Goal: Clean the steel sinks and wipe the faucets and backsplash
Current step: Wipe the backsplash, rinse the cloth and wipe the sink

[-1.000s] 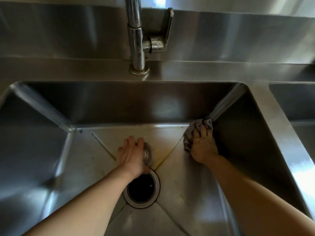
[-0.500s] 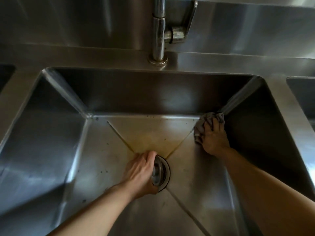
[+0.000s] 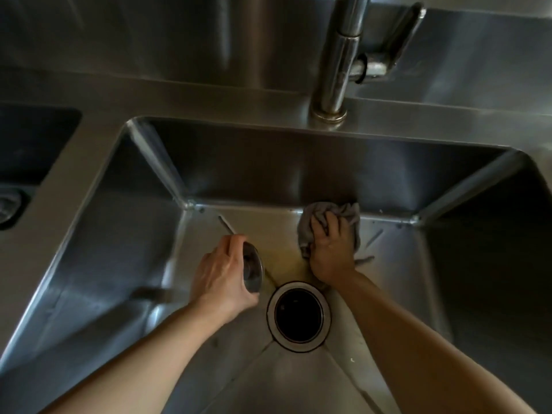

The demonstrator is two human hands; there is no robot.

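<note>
A deep steel sink fills the view, with an open round drain hole in its floor. My left hand grips a round steel drain stopper, held tilted just above the floor, left of the drain. My right hand presses a crumpled grey cloth onto the sink floor near the back wall, above the drain. A yellowish stain lies on the floor between the hands. The faucet with its lever handle rises behind the sink, in front of the steel backsplash.
A second basin with its own drain fitting lies to the left, past a flat steel divider. The rear ledge runs between the sink and the backsplash.
My right hand has slid the cloth left from the back right corner toward the middle of the floor. My left hand has lifted the stopper off the drain, leaving the hole open.
</note>
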